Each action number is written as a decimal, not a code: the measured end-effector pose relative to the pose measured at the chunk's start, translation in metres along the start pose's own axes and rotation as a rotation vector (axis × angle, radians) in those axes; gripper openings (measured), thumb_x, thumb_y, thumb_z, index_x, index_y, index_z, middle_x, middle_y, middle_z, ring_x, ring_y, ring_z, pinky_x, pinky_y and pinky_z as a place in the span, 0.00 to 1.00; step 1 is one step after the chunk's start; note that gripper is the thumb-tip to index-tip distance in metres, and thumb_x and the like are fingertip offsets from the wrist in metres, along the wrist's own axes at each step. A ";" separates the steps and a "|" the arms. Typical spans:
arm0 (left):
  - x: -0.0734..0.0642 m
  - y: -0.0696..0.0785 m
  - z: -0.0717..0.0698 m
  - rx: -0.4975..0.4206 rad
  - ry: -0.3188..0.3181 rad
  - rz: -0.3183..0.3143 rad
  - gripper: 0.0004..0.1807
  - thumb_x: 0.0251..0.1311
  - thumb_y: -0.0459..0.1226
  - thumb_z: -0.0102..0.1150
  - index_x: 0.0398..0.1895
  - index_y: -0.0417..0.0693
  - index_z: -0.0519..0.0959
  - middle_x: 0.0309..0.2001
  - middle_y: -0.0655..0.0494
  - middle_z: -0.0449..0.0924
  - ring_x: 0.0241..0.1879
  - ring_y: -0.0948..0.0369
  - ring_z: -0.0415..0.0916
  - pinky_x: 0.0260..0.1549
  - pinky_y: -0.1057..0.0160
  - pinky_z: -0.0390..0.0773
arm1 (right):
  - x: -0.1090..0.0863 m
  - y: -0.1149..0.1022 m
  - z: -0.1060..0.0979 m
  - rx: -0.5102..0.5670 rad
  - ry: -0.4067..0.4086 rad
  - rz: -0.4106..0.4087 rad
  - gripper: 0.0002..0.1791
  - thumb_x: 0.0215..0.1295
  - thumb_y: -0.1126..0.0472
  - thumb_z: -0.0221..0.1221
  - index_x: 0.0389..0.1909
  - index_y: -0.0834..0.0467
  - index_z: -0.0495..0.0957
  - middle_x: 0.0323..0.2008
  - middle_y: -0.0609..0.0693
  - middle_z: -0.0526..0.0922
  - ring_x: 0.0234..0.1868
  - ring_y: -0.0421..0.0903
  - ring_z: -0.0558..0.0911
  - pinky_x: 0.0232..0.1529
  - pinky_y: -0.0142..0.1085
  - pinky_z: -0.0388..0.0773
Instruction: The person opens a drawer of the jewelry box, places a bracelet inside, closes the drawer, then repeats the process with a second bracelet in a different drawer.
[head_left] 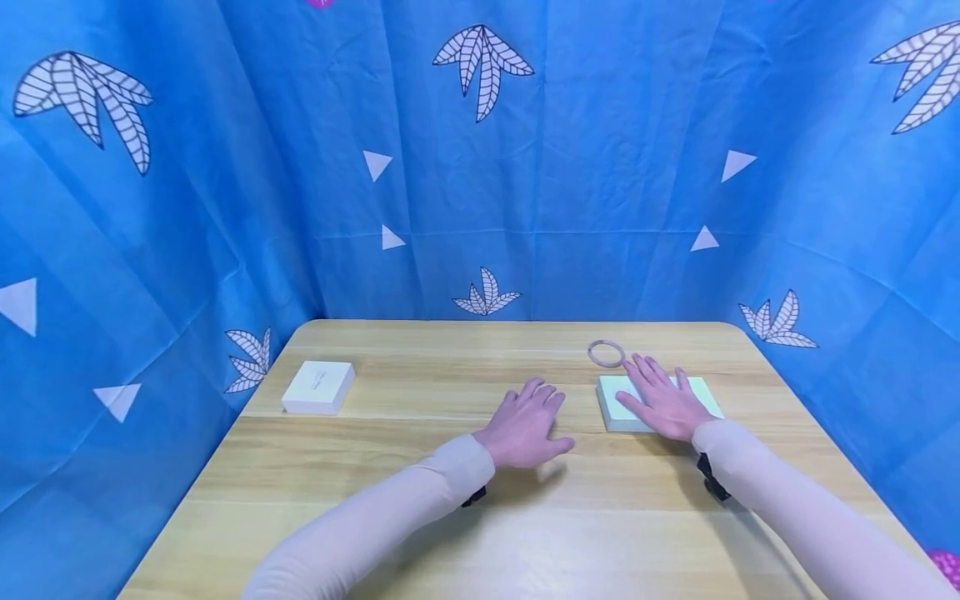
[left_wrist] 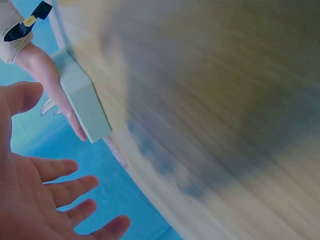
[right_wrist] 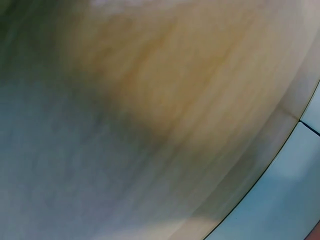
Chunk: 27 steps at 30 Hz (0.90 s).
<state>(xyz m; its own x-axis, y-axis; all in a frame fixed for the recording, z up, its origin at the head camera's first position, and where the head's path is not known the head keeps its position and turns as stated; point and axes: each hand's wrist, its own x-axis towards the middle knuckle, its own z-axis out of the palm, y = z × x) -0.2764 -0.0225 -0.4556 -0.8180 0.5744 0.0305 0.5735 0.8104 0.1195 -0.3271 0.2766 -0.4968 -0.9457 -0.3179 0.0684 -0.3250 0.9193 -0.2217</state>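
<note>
My right hand [head_left: 662, 407] lies with straight, spread fingers on top of a pale mint-green box [head_left: 705, 394] at the right of the table. In the left wrist view the same box [left_wrist: 84, 102] shows its long side, with the right hand [left_wrist: 47, 75] flat along its top. The right wrist view catches the box's side [right_wrist: 272, 187] and a thin seam at the right. My left hand [head_left: 525, 427] hovers over the middle of the table, fingers apart and holding nothing. Close up, the left hand [left_wrist: 25, 195] has loosely extended fingers.
A thin pale purple ring [head_left: 590, 353] lies just behind the green box. At the table's left stands a small white box [head_left: 318, 385] with faint print. Blue patterned curtains [head_left: 480, 192] hang around the wooden table [head_left: 420, 367].
</note>
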 end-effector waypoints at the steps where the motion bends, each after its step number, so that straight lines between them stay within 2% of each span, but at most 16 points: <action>1: -0.002 -0.002 -0.001 -0.004 0.000 -0.007 0.44 0.65 0.64 0.52 0.77 0.50 0.61 0.76 0.53 0.60 0.79 0.51 0.49 0.71 0.40 0.61 | 0.002 -0.001 0.001 -0.001 -0.002 -0.005 0.45 0.76 0.32 0.37 0.80 0.59 0.47 0.80 0.63 0.46 0.79 0.66 0.46 0.70 0.72 0.34; 11: -0.026 -0.026 -0.013 -0.012 -0.006 -0.065 0.43 0.65 0.62 0.53 0.77 0.49 0.61 0.77 0.52 0.59 0.78 0.51 0.49 0.71 0.40 0.60 | 0.015 -0.013 0.007 0.002 -0.006 -0.042 0.44 0.76 0.33 0.37 0.80 0.59 0.48 0.80 0.63 0.47 0.79 0.66 0.47 0.71 0.72 0.35; 21: -0.038 -0.053 -0.031 0.010 -0.006 -0.086 0.42 0.65 0.59 0.56 0.77 0.49 0.62 0.77 0.52 0.60 0.78 0.50 0.49 0.71 0.39 0.60 | -0.003 0.000 0.003 0.033 -0.031 -0.012 0.46 0.76 0.31 0.36 0.81 0.59 0.44 0.80 0.65 0.44 0.79 0.67 0.44 0.68 0.74 0.31; 24: -0.041 -0.066 -0.037 0.004 0.003 -0.097 0.42 0.65 0.58 0.56 0.77 0.49 0.61 0.77 0.51 0.59 0.78 0.50 0.50 0.72 0.39 0.58 | -0.005 0.003 0.000 0.030 -0.028 -0.012 0.46 0.76 0.31 0.36 0.81 0.59 0.44 0.80 0.65 0.44 0.79 0.67 0.44 0.68 0.74 0.30; 27: -0.051 -0.083 -0.044 -0.006 0.023 -0.129 0.41 0.65 0.56 0.58 0.77 0.48 0.61 0.76 0.50 0.60 0.77 0.50 0.52 0.71 0.39 0.58 | -0.001 0.001 -0.002 0.028 -0.032 -0.033 0.46 0.76 0.31 0.35 0.81 0.59 0.43 0.80 0.65 0.44 0.79 0.68 0.44 0.68 0.74 0.31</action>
<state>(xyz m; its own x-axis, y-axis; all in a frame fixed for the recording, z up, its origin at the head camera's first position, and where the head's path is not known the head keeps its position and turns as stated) -0.2845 -0.1237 -0.4235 -0.8856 0.4630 0.0373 0.4637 0.8764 0.1302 -0.3269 0.2784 -0.4951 -0.9337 -0.3552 0.0451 -0.3549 0.9017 -0.2468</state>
